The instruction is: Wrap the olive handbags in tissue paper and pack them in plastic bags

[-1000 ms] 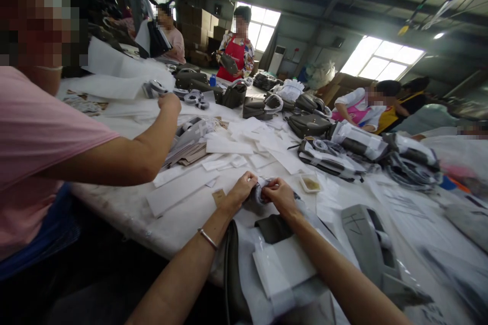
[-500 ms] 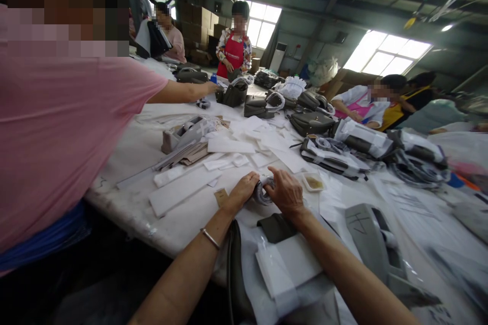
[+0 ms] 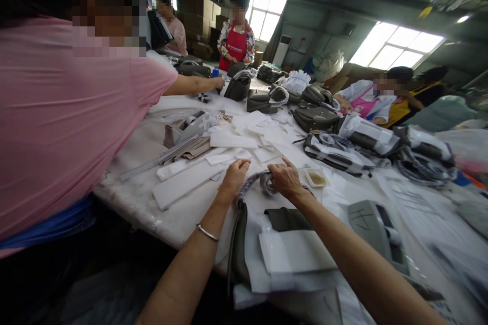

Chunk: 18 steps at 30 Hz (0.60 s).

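My left hand is closed on a grey wrapped strap that runs from a dark olive handbag lying in front of me. My right hand pinches the coiled end of the same strap, fingers curled round it. White foam sheets lie over the bag, and a dark olive flap sits just below my right wrist. A silver bangle is on my left wrist.
A person in a pink shirt stands close on my left, one arm stretched to bags at the far end. A tape dispenser, white foam strips, a small glue dish, wrapped handbags and a grey dispenser cover the table. Other workers stand and sit beyond.
My hands have moved apart, drawing the wrapped strap out between them. The person in pink has leaned further across my view and reached toward the far bags.
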Motion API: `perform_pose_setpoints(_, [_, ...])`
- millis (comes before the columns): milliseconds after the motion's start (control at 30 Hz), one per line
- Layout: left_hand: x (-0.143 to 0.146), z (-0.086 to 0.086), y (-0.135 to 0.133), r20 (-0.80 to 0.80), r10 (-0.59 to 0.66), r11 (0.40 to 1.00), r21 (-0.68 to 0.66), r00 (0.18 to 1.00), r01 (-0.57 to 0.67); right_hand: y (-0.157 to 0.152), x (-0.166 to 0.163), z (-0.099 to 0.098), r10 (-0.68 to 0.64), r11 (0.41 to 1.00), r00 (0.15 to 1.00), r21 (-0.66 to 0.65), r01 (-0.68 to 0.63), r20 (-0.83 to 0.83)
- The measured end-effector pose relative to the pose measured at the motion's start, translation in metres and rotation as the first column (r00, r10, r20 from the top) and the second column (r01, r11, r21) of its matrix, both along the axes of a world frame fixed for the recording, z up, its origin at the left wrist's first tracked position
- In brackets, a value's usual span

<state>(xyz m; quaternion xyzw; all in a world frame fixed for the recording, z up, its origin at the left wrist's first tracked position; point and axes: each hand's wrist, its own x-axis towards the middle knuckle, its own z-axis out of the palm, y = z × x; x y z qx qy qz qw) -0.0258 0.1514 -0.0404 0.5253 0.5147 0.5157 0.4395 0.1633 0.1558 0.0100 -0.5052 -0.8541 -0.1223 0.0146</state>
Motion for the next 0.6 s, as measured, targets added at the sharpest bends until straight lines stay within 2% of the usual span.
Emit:
perform_pose_setpoints(67, [-0.007,-0.003,0.003,-0.018,0.057,0.998,-0.022,0.998,-0.057,0.003,0.003,0.002,-0.069,0.997,0.997,-0.02,0.069,-0.018])
perform_pose_setpoints(133, [-0.01,-0.005,0.003,-0.043,0.064,0.997,-0.029,0.997,-0.065,0.003,0.007,0.006,-0.075,0.997,0.996,-0.025,0.074,-0.049])
perform_pose_setpoints(333, [-0.002,-0.004,-0.005,-0.199,-0.039,0.999,0.012,0.979,0.042,-0.025,0.041,0.031,-0.165,0.982,0.963,-0.123,0.141,-0.211])
perform_pose_setpoints(400, [0.001,-0.003,-0.008,-0.287,-0.084,0.995,0.036,0.954,0.098,-0.047,0.057,0.04,-0.244,0.96,0.91,-0.214,0.178,-0.336])
perform_pose_setpoints(467, [0.003,-0.002,-0.011,-0.381,-0.107,0.988,0.06,0.918,0.14,-0.076,0.073,0.047,-0.324,0.931,0.818,-0.314,0.186,-0.476])
perform_pose_setpoints(600, [0.006,0.003,-0.017,-0.549,-0.033,0.985,0.126,0.835,0.122,-0.142,0.105,0.053,-0.446,0.887,0.639,-0.405,0.223,-0.626])
